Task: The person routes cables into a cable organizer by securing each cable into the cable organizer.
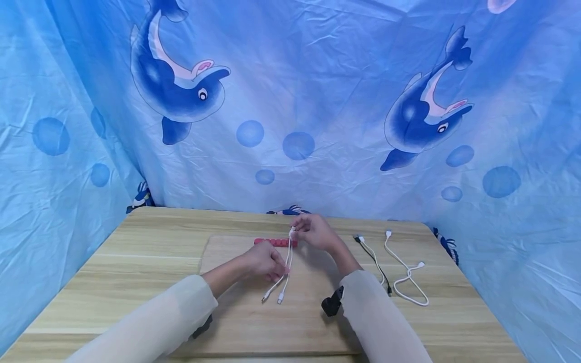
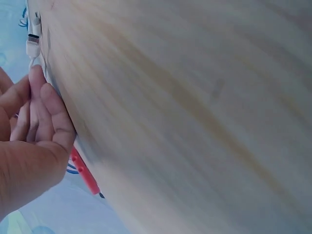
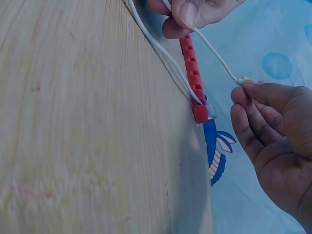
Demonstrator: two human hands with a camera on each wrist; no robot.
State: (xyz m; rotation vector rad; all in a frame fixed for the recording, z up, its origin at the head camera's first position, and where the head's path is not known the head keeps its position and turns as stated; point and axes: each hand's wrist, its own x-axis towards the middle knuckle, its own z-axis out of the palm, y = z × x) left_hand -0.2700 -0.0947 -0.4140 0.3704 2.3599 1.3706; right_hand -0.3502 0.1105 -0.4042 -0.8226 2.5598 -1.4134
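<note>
A red cable holder strip (image 1: 272, 242) with a row of notches lies at the board's far side. My right hand (image 1: 315, 232) pinches the upper end of a white charging cable (image 3: 214, 51) between thumb and fingertip, just past the strip. Lower down, my left hand (image 1: 265, 261) grips that same cable between thumb and finger. A second white cable (image 3: 161, 48) runs to the strip's end notch, its plug (image 3: 210, 112) beyond it. Two metal-tipped plugs hang toward the near side, one a USB plug (image 1: 280, 298). Fingers partly cover the held end.
Under the hands is a wooden board (image 1: 272, 327) on a wood-grain table (image 1: 150, 242). To the right lie a looped white cable (image 1: 426, 297) and a black cable (image 1: 386, 282) beside another white cable (image 1: 369, 250). A blue dolphin curtain (image 1: 290, 91) stands behind.
</note>
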